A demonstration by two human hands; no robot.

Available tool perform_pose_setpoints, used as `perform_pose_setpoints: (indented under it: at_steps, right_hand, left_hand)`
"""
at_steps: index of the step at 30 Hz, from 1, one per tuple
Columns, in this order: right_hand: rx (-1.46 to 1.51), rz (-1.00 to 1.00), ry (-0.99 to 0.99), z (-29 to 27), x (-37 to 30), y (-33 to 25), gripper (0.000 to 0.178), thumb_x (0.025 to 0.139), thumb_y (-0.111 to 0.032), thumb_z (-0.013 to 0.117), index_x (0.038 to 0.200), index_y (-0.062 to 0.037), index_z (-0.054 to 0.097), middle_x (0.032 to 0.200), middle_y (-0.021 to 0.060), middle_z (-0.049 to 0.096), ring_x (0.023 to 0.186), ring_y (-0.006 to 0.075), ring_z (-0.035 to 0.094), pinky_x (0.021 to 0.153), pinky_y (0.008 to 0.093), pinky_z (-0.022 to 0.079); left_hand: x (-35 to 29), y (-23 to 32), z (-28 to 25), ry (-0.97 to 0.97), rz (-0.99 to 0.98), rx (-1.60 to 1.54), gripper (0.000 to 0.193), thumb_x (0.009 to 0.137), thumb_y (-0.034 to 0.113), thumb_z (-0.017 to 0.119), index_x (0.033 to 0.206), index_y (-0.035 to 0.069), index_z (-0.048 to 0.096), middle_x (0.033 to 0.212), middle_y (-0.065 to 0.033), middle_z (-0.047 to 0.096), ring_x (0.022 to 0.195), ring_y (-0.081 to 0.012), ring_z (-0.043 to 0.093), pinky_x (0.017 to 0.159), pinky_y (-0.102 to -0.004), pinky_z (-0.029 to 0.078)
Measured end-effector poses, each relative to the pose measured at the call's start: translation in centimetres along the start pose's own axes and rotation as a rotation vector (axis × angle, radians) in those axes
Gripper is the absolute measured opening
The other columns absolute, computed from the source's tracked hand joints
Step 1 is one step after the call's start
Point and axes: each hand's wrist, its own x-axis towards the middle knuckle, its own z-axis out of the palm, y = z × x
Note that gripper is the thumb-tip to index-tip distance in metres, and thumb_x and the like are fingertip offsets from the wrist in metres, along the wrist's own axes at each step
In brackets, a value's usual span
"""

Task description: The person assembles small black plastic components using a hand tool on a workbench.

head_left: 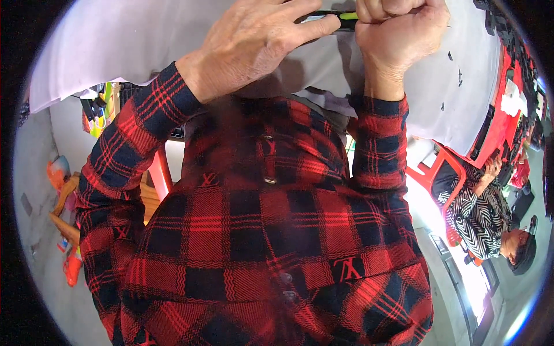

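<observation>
At the top edge of the head view, my right hand (398,29) is closed in a fist around a tool with a green-and-black handle (348,17). Most of that tool is hidden inside the fist, so its kind does not show. My left hand (248,43) comes in from the left, thumb and forefinger reaching toward the fist. Those fingers grip a narrow black-edged piece (316,17) with a pale middle, lying close to the tool. The upper frame edge cuts off the left fingertips in part. Beneath both hands spreads a pale grey cloth (144,40).
Small black bits (460,78) lie on the cloth at right. Beyond is a red surface (495,130) with many black parts. Another person (476,213) sits at lower right near a red chair (430,173). Colourful items (72,265) and wooden legs (66,228) stand at left.
</observation>
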Motion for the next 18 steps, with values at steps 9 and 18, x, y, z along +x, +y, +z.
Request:
perform_pose_setpoints:
  at_steps: [9,18]
  right_hand:
    - [0.343,0.139,0.073,0.7,0.0,-0.7,0.055,0.109,-0.041,0.041,0.06,-0.0169,0.033,0.051,-0.0042,0.026,0.042,0.0095,0.018,0.04,0.0286,0.017]
    - [-0.207,-0.069,0.007,0.1,-0.5,0.8,0.054,0.111,-0.035,0.041,0.062,-0.0129,0.04,0.051,-0.0024,0.035,0.043,0.0096,0.028,0.042,0.0276,0.024]
  left_hand:
    - [2.3,1.2,-2.0,-0.469,-0.24,0.007,0.033,0.091,0.015,0.058,0.122,0.011,0.066,0.095,-0.0062,0.054,0.089,-0.0244,0.055,0.078,-0.0353,0.048]
    - [0.3,-0.4,0.8,0.01,0.025,-0.1,0.035,0.09,0.011,0.058,0.123,0.008,0.066,0.096,-0.0075,0.056,0.09,-0.0261,0.055,0.079,-0.0374,0.048]
